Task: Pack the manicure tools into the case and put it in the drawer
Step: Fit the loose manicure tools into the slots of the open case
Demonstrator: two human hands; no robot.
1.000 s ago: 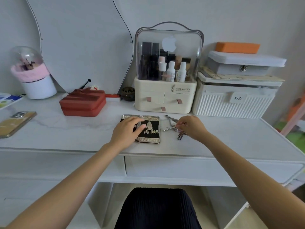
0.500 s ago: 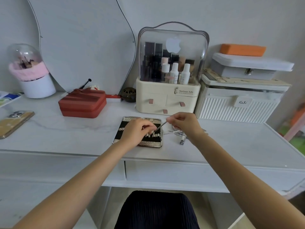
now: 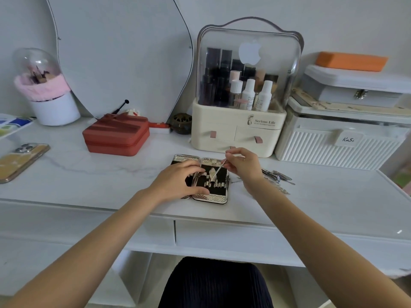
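The open manicure case [image 3: 210,181] is being kept flat near the front edge of the desk [image 3: 89,174], so that its dark lining and metal loops face upward. It is being steadied by the left hand [image 3: 178,182], whose fingers are being laid across the hinge with the thumb curled against the near rim, probably to stop sliding. A thin metal tool [image 3: 218,171] is being pinched by the right hand [image 3: 242,165] and angled tip-down toward a loop. The remaining tools [image 3: 277,177] are being left just right of the case, within reach. The drawer [image 3: 233,235] below is being kept closed.
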